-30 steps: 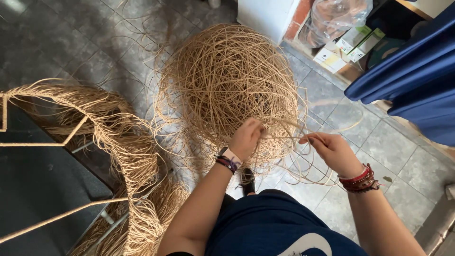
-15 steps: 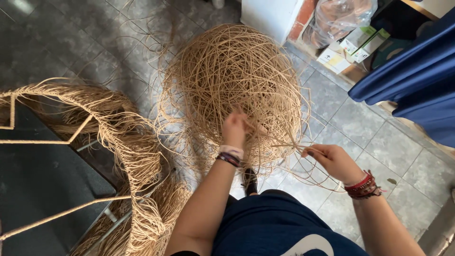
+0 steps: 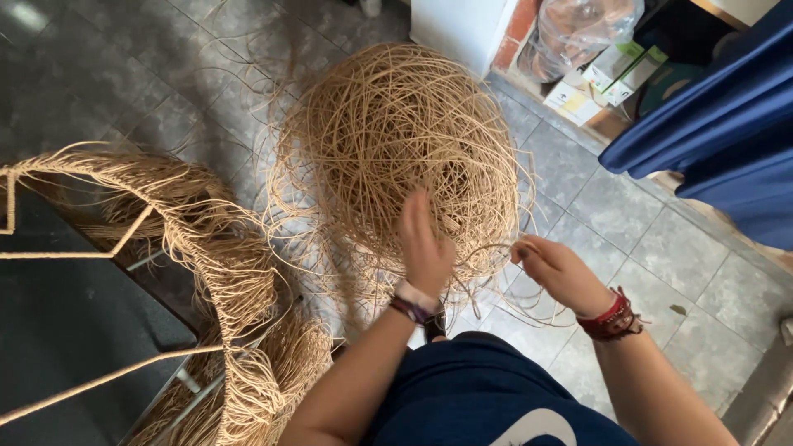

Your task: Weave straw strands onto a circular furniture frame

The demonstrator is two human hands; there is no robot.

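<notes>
A large loose tangle of tan rattan strands (image 3: 396, 140) lies on the grey tiled floor in front of me. My left hand (image 3: 425, 244) reaches forward over its near edge, fingers extended and blurred by motion, touching the strands. My right hand (image 3: 553, 268) is closed around a few thin strands pulled out of the near right side of the tangle. Both wrists carry dark red bracelets.
At left stands a metal chair frame (image 3: 99, 248) partly wrapped in woven tan cord, with loose fringes (image 3: 248, 330) hanging down. A blue cloth (image 3: 719, 132) hangs at upper right. Boxes (image 3: 603, 74) and a clear plastic bag (image 3: 578, 25) sit beside a white block (image 3: 462, 29).
My left hand has moved forward and up into the tangle, opening its fingers. My right hand has drawn its strands back toward me and slightly down.
</notes>
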